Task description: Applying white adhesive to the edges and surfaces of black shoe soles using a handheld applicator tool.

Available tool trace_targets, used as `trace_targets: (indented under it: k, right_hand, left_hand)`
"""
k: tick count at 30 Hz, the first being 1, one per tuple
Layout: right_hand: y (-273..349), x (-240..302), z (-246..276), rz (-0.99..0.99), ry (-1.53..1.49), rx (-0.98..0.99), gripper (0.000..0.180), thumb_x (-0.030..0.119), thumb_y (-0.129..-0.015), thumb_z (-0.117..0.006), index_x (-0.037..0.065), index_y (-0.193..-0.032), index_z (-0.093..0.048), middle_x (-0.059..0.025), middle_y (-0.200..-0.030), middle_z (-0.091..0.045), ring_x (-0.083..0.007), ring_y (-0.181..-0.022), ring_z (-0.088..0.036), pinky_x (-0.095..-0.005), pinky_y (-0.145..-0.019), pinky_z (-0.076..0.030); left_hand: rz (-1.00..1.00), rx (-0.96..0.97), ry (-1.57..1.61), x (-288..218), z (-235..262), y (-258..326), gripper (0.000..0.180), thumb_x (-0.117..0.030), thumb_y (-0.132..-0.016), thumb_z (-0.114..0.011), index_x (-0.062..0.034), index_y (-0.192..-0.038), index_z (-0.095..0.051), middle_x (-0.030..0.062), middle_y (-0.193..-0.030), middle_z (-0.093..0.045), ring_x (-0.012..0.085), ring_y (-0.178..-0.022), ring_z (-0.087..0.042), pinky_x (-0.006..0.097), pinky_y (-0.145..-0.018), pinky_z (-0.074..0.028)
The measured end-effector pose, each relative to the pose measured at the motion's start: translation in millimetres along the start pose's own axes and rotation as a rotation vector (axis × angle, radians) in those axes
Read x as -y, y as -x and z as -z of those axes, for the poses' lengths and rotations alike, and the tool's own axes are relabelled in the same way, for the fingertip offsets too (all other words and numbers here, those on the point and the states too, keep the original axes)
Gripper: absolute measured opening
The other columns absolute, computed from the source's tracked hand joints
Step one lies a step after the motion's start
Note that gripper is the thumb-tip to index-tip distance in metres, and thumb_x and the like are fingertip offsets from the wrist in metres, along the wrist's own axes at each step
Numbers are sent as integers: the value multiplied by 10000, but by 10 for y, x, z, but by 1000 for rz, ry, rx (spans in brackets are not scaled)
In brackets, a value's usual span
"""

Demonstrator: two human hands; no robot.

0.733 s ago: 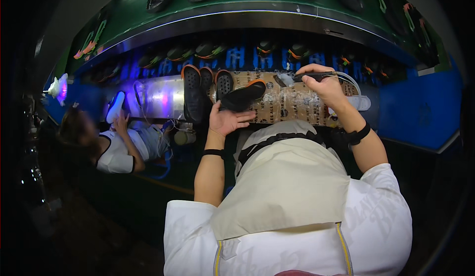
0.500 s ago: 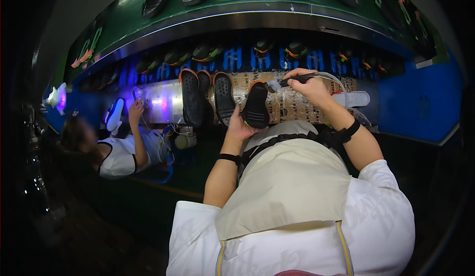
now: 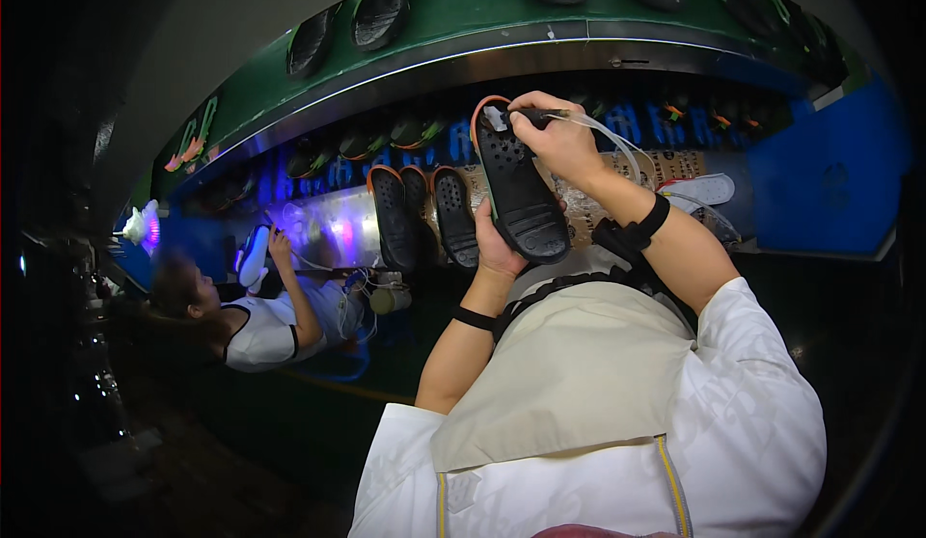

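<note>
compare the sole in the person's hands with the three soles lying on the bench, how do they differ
The held sole is lifted off the bench, propped on the left hand, while the three soles lie side by side on the bench. The right hand presses a tube-fed tool to the held sole's top end; the three soles are untouched. All are dark and perforated.

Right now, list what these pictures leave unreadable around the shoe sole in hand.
Head view only:
- Left hand: its palm and fingers are mostly hidden behind the black sole.
- Tool tip at the sole's heel: covered by the right hand, too small to identify.
- Clear hose: its far end is lost against the patterned bench.
- Sole's other face: turned away.
- Items on the dark shelf under the green conveyor: too dim.
</note>
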State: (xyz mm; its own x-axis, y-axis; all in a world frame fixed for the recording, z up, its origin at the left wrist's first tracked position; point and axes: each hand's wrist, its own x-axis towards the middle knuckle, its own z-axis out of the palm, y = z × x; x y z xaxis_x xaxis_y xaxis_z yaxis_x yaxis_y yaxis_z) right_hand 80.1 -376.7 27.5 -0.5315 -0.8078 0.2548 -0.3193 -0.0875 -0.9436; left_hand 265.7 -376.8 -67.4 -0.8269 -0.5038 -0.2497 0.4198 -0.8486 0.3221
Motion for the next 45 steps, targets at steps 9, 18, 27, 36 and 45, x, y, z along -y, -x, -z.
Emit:
trace_targets:
  k: [9, 18, 27, 36, 45]
  right_hand:
    - [405, 509, 372, 382, 405, 755, 204, 182, -856, -752, 49, -1006, -792, -183, -933, -774, -377, -865, -750, -477, -765, -593]
    - [-23, 706, 240, 477, 177, -55, 182, 122, -881, -766, 35, -1042, -769, -139, -875, -721, -344, -800, -704, -413, -720, -576]
    - [-14, 728, 108, 487, -257, 168, 277, 48, -895, -762, 30, -1170, -782, -122, -917, -727, -248, -791, -685, -373, -723, -555]
    - [-30, 732, 86, 649, -78, 287, 307, 145, -867, -826, 135, -1171, -789, -47, -897, -721, -238, -887, -680, -380, -847, -483]
    - [51, 807, 136, 655, 0, 334, 293, 93, -863, -822, 116, -1154, -804, -30, -865, -690, -242, -850, -619, -384, -836, -446]
  left_hand:
    - [-279, 38, -65, -212, -112, -44, 649, -568, -1120, -338, -85, -1454, -615, 128, -1436, -672, 297, -1311, -645, 460, -1137, -509]
    - [-146, 271, -35, -179, -670, 96, 685, -559, -1100, -318, -89, -1548, -536, 141, -1494, -632, 320, -1347, -632, 499, -1148, -520]
    - [-239, 193, -130, -340, -784, 166, 651, -558, -1093, -363, -134, -1557, -533, 111, -1494, -631, 303, -1338, -637, 475, -1134, -536]
    - [-337, 127, -38, -387, -766, 155, 659, -572, -1109, -352, -128, -1565, -521, 108, -1522, -606, 291, -1386, -602, 473, -1172, -505]
    - [-321, 250, -41, -484, -613, 138, 684, -601, -1091, -390, -133, -1573, -516, 117, -1574, -566, 306, -1438, -553, 476, -1231, -440]
